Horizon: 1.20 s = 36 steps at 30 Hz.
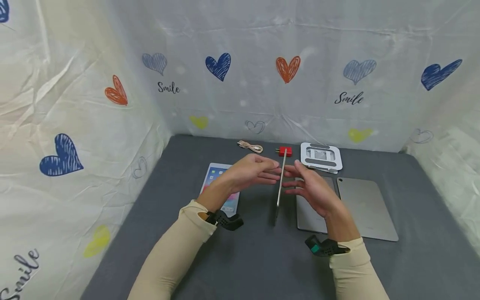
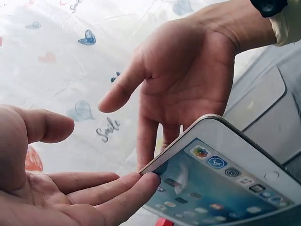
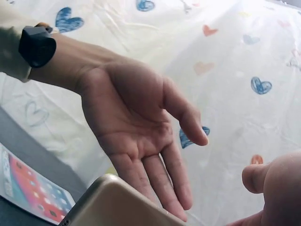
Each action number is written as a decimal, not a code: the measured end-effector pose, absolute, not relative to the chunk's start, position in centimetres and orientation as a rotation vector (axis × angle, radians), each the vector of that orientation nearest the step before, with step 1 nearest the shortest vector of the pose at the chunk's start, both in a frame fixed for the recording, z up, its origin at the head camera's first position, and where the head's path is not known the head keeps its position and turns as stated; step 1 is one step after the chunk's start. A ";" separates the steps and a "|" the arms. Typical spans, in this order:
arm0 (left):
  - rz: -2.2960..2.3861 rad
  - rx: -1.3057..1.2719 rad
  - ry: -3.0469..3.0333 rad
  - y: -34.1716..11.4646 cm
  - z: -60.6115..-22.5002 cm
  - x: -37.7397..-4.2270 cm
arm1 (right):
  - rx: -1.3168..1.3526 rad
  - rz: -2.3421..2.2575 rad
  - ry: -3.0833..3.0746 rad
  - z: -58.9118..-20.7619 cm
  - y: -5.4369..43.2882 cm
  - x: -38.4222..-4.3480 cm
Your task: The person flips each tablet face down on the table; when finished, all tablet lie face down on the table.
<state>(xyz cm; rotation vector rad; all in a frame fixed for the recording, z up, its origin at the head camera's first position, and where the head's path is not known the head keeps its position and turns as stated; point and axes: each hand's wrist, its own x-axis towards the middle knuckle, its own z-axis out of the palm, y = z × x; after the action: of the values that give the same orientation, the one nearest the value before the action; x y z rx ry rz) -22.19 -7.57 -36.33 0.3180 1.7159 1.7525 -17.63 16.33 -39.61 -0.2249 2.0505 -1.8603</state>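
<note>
A thin gold-backed tablet (image 1: 281,183) stands on edge between my two hands, its lit screen turned toward the left hand. My left hand (image 1: 251,173) has its fingers extended at the screen side, fingertips right at the edge in the left wrist view. On the back side, my right hand (image 1: 313,187) is spread with fingers reaching to the tablet; no fingers curl round it. To the left, a white tablet (image 1: 231,203) with its screen lit lies partly hidden under my left forearm. Two grey tablets lie face down at the right, one (image 1: 309,218) partly behind my right hand, the other (image 1: 369,208) beside it.
A silver folding stand (image 1: 304,154) lies flat at the back right. Near it sits a red charger plug (image 1: 286,151), with a coiled beige cable (image 1: 250,146) farther left. A dark grey cloth (image 1: 258,262) covers the table, and patterned curtains (image 1: 240,96) rise behind and beside it.
</note>
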 end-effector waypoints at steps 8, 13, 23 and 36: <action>1.792 0.195 1.724 -9.5 -36.5 -22.5 | -0.196 -1.856 2.009 -41.5 15.6 -18.2; 1.785 0.139 1.769 -10.4 -37.1 -22.7 | -0.096 -1.846 1.980 -43.2 16.1 -18.3; 1.777 0.025 1.810 -11.9 -38.8 -23.2 | 0.004 -1.841 1.883 -44.9 17.1 -17.9; 1.778 -0.085 1.804 -12.9 -42.8 -23.5 | 0.000 -1.828 1.869 -45.2 18.0 -17.6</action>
<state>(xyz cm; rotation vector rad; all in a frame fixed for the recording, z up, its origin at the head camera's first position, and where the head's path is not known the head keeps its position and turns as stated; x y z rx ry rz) -23.46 -12.91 -42.81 -0.0846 1.8041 1.7784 -17.59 18.00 -45.22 0.0004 1.8688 -1.8282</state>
